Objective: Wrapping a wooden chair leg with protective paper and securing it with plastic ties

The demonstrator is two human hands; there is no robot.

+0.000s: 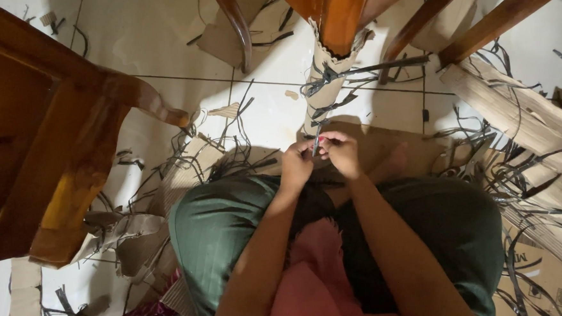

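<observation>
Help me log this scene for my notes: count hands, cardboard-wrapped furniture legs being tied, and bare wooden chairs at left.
Hands: 2, left hand and right hand, both pinching a dark strap
Wrapped leg: 1
Wooden chair: 1
Total: 4

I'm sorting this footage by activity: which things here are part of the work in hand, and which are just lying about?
In the work: left hand, right hand, the dark strap pinched between them, the cardboard-wrapped chair leg.

Lying about: loose strap offcuts, cardboard rolls, wooden chair, cardboard scraps.
</observation>
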